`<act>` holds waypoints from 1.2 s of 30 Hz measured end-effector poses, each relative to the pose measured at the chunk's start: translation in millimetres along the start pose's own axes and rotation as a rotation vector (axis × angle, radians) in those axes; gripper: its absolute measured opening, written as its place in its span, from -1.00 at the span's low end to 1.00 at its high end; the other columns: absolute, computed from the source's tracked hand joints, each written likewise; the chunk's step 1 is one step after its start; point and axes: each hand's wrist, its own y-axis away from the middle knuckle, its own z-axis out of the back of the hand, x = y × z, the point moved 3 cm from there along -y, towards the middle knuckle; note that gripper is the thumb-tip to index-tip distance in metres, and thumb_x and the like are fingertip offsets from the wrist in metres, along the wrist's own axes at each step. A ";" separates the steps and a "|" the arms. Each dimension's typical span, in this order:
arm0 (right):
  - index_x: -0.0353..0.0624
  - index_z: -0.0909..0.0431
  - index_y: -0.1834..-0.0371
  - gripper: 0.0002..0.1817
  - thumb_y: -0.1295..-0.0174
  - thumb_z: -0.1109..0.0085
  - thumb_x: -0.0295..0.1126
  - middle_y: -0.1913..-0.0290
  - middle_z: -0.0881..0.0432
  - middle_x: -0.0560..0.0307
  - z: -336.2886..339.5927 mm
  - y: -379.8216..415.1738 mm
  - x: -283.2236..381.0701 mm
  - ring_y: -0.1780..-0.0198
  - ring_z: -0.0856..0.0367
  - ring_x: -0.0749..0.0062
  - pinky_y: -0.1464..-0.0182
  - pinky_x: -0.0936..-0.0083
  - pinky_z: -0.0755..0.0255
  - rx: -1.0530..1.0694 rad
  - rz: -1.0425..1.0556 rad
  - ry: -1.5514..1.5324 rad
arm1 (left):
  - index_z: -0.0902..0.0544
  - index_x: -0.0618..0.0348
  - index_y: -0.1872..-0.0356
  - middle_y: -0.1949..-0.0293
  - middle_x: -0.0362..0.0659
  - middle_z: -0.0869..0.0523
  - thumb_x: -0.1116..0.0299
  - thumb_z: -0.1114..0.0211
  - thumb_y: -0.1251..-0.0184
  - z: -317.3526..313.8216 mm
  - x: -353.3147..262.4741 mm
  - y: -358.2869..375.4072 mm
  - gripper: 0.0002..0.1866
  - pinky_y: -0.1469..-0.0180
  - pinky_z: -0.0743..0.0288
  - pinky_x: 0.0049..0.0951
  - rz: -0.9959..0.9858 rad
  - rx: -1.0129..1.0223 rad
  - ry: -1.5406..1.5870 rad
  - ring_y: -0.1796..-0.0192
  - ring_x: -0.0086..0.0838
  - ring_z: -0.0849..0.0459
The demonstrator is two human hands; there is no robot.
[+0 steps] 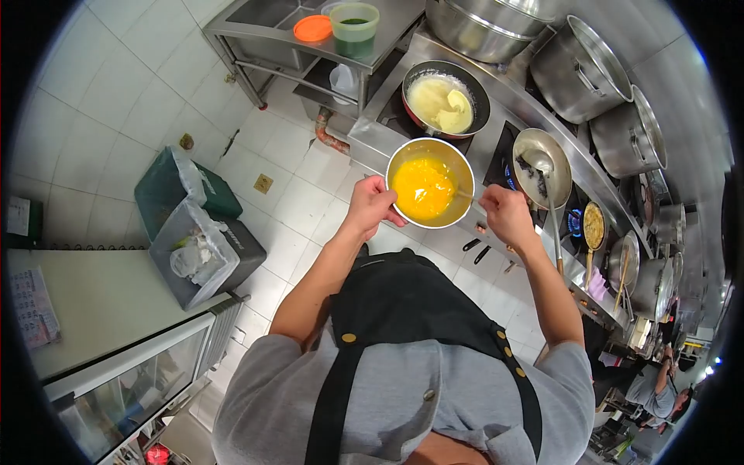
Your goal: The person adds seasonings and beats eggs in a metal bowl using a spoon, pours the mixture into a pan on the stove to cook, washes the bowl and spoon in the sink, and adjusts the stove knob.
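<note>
A round metal bowl [394,164] of bright yellow beaten egg [425,191] is held out in front of my apron. My left hand [370,206] grips its left rim, thumb over the edge. On the opposite side, my right hand [508,212] is closed around the handle of a thin utensil [465,194] that slants over the rim into the egg; its far end is hidden. Just beyond the bowl, a dark-rimmed frying pan [411,77] on the stove holds pale yellow melted butter with a soft lump [456,116] in it.
A wok with a ladle [540,161] and a small pan of browned food [594,225] sit by lit burners [574,222]. Large steel pots [580,74] line the back. Bins [203,256] stand at left; a green-filled tub [355,35] is on the steel table. Another person [655,391] is far right.
</note>
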 end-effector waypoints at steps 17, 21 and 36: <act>-0.22 -0.47 0.41 -0.92 -0.02 -0.15 -0.57 0.43 -0.47 -0.01 11.4 -15.5 22.7 0.42 -0.52 0.04 0.39 0.27 -0.41 -0.116 0.307 0.206 | -0.35 0.27 0.51 0.50 0.04 -0.57 0.65 -0.07 -0.10 2.4 6.1 -9.3 -0.90 0.67 -0.59 -0.33 0.027 -0.011 0.024 0.62 -0.15 -0.65; -0.23 -0.49 0.39 -0.93 -0.05 -0.14 -0.57 0.43 -0.48 -0.01 19.1 -17.1 23.2 0.44 -0.51 0.06 0.39 0.30 -0.39 -0.133 0.279 0.095 | -0.36 0.27 0.51 0.50 0.02 -0.57 0.65 -0.08 -0.10 6.0 0.3 -9.9 -0.89 0.67 -0.59 -0.34 0.011 -0.013 0.019 0.61 -0.16 -0.66; -0.29 -0.52 0.54 -0.97 0.05 -0.15 -0.56 0.52 -0.53 -0.04 48.9 -21.7 29.2 0.45 -0.52 0.05 0.36 0.27 -0.39 0.056 0.252 0.014 | -0.33 0.28 0.55 0.56 -0.02 -0.53 0.64 -0.10 -0.10 15.1 -10.6 -4.8 -0.86 0.70 -0.57 -0.38 -0.022 -0.053 0.008 0.66 -0.25 -0.64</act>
